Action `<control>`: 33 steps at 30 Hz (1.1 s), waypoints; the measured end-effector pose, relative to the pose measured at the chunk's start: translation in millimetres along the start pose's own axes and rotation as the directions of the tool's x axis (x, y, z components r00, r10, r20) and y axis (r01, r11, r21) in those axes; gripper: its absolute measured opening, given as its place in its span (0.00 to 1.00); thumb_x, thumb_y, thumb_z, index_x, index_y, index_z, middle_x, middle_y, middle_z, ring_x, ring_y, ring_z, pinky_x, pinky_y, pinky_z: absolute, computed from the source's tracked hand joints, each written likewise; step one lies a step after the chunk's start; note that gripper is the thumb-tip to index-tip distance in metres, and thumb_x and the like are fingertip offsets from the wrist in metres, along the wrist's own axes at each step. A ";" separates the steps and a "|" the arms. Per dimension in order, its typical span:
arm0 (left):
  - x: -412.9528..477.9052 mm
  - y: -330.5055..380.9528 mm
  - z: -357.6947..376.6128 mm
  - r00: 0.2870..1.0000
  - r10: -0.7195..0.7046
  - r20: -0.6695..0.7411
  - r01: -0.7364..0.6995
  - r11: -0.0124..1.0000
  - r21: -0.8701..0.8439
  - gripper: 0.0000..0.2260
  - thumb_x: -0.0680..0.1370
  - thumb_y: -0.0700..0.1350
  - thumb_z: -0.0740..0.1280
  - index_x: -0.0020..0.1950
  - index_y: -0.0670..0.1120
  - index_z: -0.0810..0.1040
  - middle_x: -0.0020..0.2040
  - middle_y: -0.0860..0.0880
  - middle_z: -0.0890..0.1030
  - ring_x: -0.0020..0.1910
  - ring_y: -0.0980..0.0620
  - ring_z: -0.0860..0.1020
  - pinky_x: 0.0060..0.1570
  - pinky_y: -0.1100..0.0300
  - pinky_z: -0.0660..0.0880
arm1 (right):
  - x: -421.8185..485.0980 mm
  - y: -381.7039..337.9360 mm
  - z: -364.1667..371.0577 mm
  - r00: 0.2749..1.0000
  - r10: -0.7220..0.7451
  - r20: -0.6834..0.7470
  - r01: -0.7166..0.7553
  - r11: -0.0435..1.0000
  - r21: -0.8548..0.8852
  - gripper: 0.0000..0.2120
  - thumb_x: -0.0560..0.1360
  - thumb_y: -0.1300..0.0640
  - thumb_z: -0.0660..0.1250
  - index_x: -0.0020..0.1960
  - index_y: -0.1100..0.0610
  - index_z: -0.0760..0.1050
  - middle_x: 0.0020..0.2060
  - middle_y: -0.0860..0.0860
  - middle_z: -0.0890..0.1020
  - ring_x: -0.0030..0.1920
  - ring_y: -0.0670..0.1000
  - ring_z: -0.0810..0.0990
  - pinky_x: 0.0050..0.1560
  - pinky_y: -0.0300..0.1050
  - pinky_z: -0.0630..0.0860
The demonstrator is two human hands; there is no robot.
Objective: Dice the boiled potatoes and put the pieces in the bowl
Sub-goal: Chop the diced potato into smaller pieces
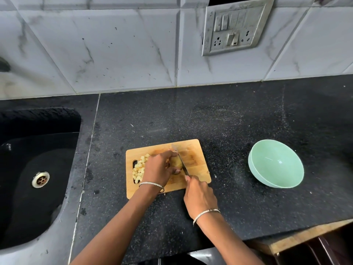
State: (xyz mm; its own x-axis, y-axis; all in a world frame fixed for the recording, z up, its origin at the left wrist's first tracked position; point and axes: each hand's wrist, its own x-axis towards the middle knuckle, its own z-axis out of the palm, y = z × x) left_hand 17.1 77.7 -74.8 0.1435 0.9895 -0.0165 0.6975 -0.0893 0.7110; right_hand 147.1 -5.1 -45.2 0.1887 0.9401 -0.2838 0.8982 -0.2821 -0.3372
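Holding a boiled potato point(176, 162) near the middle of the wooden cutting board point(194, 150), the left hand point(158, 167) curls fingers and thumb round it. Right hand point(200, 196) is clamped on the knife point(181, 162) handle at the board's near edge. The blade points away from the person and lies against the potato's right side. Diced pieces point(139, 168) are heaped by the board's left edge. A pale green bowl point(277, 165) stands well apart to the right on the black counter point(229, 121). Sink point(38, 169) at the counter's left end.
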 end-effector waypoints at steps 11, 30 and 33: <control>0.7 9.1 -10.1 0.997 0.044 0.068 -0.054 0.988 0.142 0.24 0.66 0.46 0.78 0.60 0.55 0.77 0.46 0.51 0.79 0.44 0.50 0.79 0.47 0.55 0.78 | -22.9 19.5 2.5 1.000 -0.006 0.028 0.004 0.999 0.043 0.20 0.84 0.44 0.46 0.56 0.55 0.71 0.50 0.57 0.82 0.52 0.62 0.81 0.39 0.50 0.71; 8.0 28.4 -16.6 0.942 0.101 0.320 -0.246 0.858 0.450 0.16 0.74 0.49 0.71 0.59 0.63 0.76 0.56 0.50 0.66 0.50 0.49 0.72 0.54 0.58 0.73 | -25.2 28.4 9.6 0.999 -0.046 0.021 0.042 0.985 0.165 0.15 0.84 0.47 0.49 0.54 0.54 0.70 0.46 0.57 0.82 0.49 0.63 0.80 0.37 0.51 0.68; 5.0 27.4 -14.8 0.948 0.096 0.303 -0.228 0.870 0.438 0.16 0.74 0.49 0.72 0.59 0.63 0.77 0.57 0.49 0.66 0.51 0.48 0.73 0.53 0.56 0.75 | -29.5 32.3 9.8 0.998 -0.058 0.015 0.054 0.983 0.178 0.18 0.83 0.45 0.47 0.52 0.54 0.69 0.44 0.56 0.81 0.47 0.62 0.80 0.38 0.53 0.71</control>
State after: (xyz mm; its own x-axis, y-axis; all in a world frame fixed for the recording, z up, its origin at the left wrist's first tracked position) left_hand 26.5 81.9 -45.0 0.4156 0.8953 -0.1601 0.8812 -0.3528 0.3146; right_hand 166.6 -43.9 -56.5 0.1307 0.9518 -0.2775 0.8220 -0.2605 -0.5064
